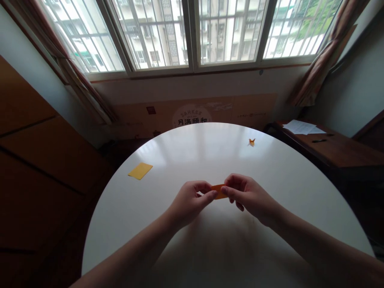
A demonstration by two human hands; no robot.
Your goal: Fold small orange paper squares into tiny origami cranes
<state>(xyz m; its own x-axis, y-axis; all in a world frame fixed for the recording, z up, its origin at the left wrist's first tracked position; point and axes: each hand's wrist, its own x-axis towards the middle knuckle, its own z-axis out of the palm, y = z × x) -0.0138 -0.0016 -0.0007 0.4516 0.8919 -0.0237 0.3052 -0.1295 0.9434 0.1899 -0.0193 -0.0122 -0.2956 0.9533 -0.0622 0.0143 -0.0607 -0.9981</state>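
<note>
Between my two hands is a small piece of folded orange paper (pixel 219 191), held up above the round white table (pixel 186 160). My left hand (pixel 192 199) pinches its left end between thumb and fingers. At the right end, my right hand (pixel 246 195) grips the paper with thumb and forefinger, the lower fingers curled loosely beneath. The paper's ends are partly covered by my fingertips. Toward the table's far right edge stands a small orange-and-yellow folded paper figure (pixel 251 142). To the left lies a flat yellow square of paper (pixel 141 171).
A brown wooden side table (pixel 336 150) at the right holds white sheets of paper (pixel 303 127) and a dark slim object (pixel 319 141). Behind the round table, a printed beige panel (pixel 252 110) leans below the barred windows. A wooden cabinet (pixel 39 160) stands at the left.
</note>
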